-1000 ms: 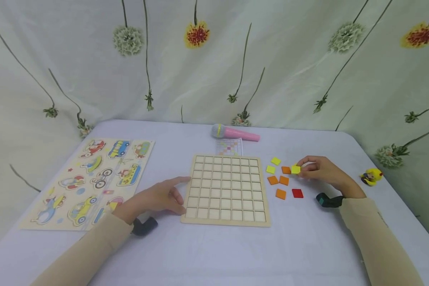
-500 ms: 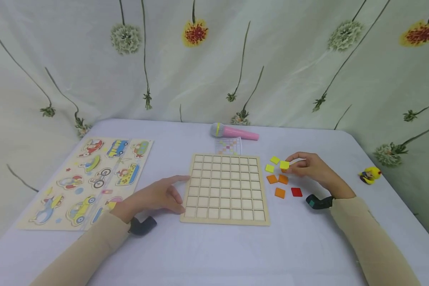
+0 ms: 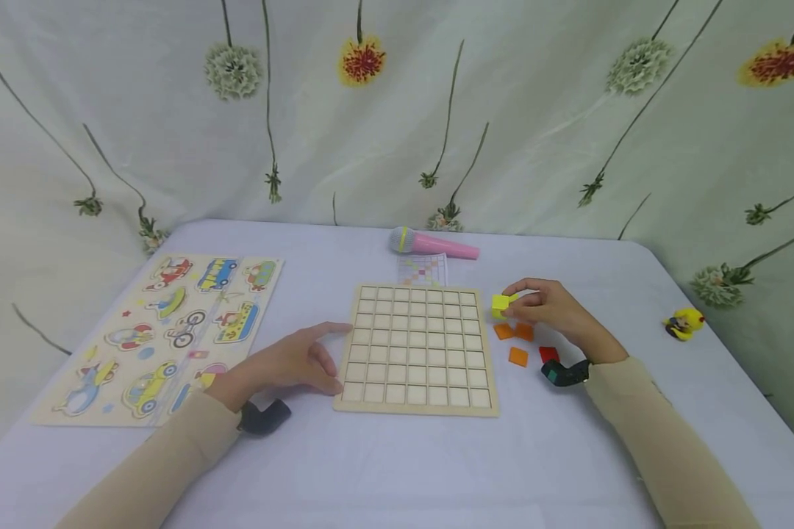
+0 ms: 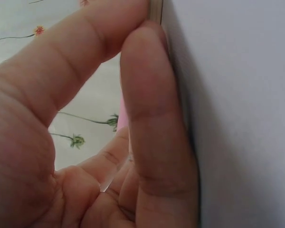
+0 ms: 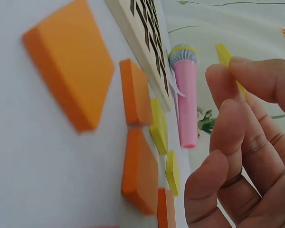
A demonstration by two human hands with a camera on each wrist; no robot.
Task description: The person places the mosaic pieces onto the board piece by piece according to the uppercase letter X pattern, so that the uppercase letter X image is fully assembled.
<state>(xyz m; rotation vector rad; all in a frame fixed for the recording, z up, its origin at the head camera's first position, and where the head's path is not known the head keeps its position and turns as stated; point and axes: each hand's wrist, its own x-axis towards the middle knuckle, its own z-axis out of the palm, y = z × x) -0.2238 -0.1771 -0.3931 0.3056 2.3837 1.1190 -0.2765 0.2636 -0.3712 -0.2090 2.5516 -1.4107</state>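
My right hand (image 3: 548, 308) pinches a yellow square tile (image 5: 223, 53) between thumb and forefinger, held above the tabletop just right of a wooden grid board (image 3: 492, 402). Below it lie yellow tiles (image 5: 172, 172), partly hidden by the hand in the head view, and several orange tiles (image 3: 519, 356). A red tile (image 3: 546, 353) sits under the right wrist, partly covered by the wrist camera. With forefinger extended and thumb apart, my left hand (image 3: 290, 364) touches the board's left edge; its other fingers are bent. The board's square recesses hold no tiles.
A pink toy microphone (image 3: 445, 246) and a small card with a coloured pattern (image 3: 423, 270) lie behind the board. At the left is a picture puzzle board (image 3: 148, 353). A little yellow figure (image 3: 685, 323) stands near the right table edge.
My right hand has moved left with the yellow tile, from above the orange tiles to above the yellow ones near the board. The left hand stays at the board's edge.
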